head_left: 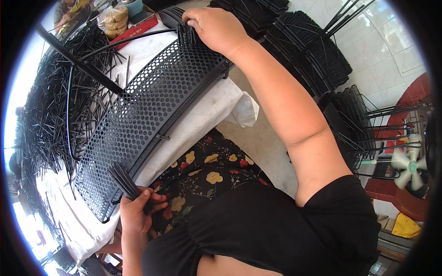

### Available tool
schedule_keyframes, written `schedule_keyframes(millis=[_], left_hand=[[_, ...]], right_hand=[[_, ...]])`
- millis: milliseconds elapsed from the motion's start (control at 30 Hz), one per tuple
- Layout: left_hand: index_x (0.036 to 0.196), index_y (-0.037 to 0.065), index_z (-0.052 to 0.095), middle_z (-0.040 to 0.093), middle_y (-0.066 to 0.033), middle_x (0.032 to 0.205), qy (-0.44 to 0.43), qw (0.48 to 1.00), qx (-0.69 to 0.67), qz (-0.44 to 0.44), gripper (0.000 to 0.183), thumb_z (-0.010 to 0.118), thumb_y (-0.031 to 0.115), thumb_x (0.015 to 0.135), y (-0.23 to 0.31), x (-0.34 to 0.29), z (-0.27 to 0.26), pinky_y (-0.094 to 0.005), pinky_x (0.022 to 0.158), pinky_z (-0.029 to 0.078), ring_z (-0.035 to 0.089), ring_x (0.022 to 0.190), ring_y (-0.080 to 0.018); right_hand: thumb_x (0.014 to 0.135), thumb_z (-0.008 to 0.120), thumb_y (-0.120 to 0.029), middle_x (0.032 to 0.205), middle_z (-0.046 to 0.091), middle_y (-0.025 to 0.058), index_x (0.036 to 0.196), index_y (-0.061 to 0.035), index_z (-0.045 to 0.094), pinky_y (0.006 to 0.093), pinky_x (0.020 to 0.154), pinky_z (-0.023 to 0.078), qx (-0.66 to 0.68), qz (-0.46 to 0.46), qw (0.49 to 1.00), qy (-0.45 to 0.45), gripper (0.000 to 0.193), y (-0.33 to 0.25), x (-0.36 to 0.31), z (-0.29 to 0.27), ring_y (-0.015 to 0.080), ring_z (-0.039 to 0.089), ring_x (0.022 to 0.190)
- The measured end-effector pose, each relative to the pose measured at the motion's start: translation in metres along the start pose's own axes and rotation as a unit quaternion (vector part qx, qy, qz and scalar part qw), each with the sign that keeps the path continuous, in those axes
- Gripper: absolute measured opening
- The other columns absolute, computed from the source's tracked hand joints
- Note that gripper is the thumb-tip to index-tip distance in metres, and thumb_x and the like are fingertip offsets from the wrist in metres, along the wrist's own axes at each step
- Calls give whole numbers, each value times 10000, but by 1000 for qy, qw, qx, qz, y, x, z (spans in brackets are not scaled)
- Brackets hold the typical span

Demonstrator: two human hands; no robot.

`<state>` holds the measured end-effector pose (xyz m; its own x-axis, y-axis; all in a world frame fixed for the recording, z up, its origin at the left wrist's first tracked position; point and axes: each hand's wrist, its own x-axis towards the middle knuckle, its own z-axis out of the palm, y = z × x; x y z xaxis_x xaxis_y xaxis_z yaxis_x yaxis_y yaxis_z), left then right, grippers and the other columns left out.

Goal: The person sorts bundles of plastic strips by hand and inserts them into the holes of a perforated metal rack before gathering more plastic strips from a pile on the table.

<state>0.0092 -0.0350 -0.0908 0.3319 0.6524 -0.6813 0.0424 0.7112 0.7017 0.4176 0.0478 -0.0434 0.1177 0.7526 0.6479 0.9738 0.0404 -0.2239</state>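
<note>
My left hand [138,207] is closed round a bundle of thin black strips [123,181], low over the near left end of a long perforated black panel [142,110]. At the panel's far right end, my right hand [215,28] has its fingers pinched together at the tops of a row of upright black strips [186,37]. What sits between those fingertips is too small to make out. The upright strips stand close together on the panel's honeycomb holes. The panel has a curved rim with small black tabs, and lies slanted on a white cloth [198,112].
A big heap of loose black strips [50,106] lies left of the panel, behind a black metal bar [85,64]. Beyond are a red box [138,31] and a bag of round food [114,22]. Stacked black racks [306,50] and a fan [410,168] stand right.
</note>
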Motion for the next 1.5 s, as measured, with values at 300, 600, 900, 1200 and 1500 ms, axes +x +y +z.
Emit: schedule_keyframes(millis=[300, 600, 900, 1200, 1500], left_hand=[[921, -14, 554, 625, -121, 761, -11, 1000, -12, 12, 115, 611, 85, 905, 1, -3, -4, -439, 666, 615, 680, 763, -278], [908, -18, 551, 638, -140, 767, -22, 1000, -3, 6, 111, 611, 75, 902, 3, 1, -7, -431, 664, 616, 685, 736, -289], [906, -21, 552, 636, -140, 759, -21, 1000, -11, 15, 122, 621, 79, 894, 3, 0, -9, -419, 650, 618, 683, 722, -282], [903, -21, 553, 633, -137, 750, -25, 1000, -5, 12, 127, 621, 86, 894, 5, 0, -10, -420, 653, 617, 681, 719, -279], [898, -14, 555, 635, -136, 744, -30, 999, -12, 2, 125, 624, 91, 891, 3, 2, -13, -396, 636, 614, 683, 700, -278]], right_hand=[[932, 508, -132, 910, 636, 269, 1031, 44, 559, 457, 773, 507, -71, 5, 996, -56, 209, 1, 1, -19, 389, 641, 905], [920, 521, -136, 913, 632, 226, 899, 33, 637, 431, 773, 498, -126, 6, 986, -112, 206, -7, 7, -42, 376, 629, 862], [905, 561, -171, 906, 640, 224, 895, 26, 646, 445, 814, 489, -105, -8, 986, -132, 215, 0, 11, -36, 368, 626, 910], [867, 624, -170, 860, 663, 187, 987, -14, 634, 424, 771, 505, -180, 13, 974, -137, 198, 5, 6, -41, 353, 644, 848], [843, 632, -157, 842, 675, 175, 938, -24, 653, 436, 730, 518, -115, 3, 991, -73, 165, 3, -16, -36, 347, 653, 797]])
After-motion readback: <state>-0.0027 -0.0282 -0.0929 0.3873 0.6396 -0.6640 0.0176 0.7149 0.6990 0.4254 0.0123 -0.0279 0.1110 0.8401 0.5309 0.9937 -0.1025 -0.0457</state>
